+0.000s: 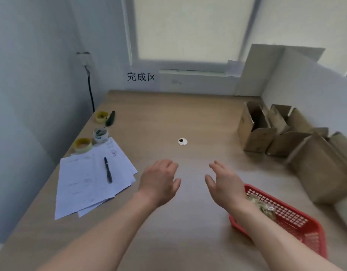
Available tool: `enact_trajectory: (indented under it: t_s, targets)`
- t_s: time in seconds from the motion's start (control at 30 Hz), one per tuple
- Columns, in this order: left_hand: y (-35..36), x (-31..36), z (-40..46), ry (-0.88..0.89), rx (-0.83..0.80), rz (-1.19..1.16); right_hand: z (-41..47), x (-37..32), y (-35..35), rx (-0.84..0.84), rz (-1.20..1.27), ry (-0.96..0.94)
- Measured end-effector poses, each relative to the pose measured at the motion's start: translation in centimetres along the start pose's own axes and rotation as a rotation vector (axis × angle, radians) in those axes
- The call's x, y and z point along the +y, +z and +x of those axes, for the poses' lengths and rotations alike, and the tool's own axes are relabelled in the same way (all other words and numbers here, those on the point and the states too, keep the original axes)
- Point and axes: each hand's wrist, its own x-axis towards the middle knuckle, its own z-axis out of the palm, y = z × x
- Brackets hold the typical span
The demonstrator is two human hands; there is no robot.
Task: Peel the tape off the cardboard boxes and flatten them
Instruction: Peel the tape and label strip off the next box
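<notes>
Several brown cardboard boxes [256, 132] stand in a cluster at the right side of the wooden table [168, 118], their flaps up; the nearest and largest box [321, 171] sits by the right edge. My left hand [159, 182] and my right hand [225, 182] hover over the middle of the table, palms facing each other, fingers relaxed and holding nothing. Both hands are well left of the boxes and touch none of them.
A red plastic basket [290, 218] with crumpled tape in it lies under my right forearm. Papers [88, 182] with a black pen [108, 170] lie at the left, with tape rolls [83, 145] and a small cup behind. A white cable grommet [182, 141] sits mid-table.
</notes>
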Motion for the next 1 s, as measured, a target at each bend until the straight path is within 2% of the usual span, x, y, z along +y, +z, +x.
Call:
enact_trajectory:
  t_s: [0.27,0.37,0.6,0.83,1.0]
  targets:
    - [3.3,3.4,9.8,0.128,-0.051,-0.029,6.8,7.3,-1.1,0.057,-0.048,0.157]
    - [4.7,4.8,13.4,0.135,-0.059,-0.045,11.1,11.0,-1.3,0.027,-0.076,0.198]
    - [8.5,7.1,19.3,0.05,-0.113,-0.057,22.6,18.5,-2.2,-0.053,-0.102,0.283]
    - [11.1,7.6,21.0,-0.059,-0.165,-0.056,29.2,21.6,-1.0,-0.205,-0.07,0.386]
    - [11.8,6.5,21.0,-0.126,-0.154,-0.059,28.7,20.9,-0.8,-0.092,-0.064,0.339]
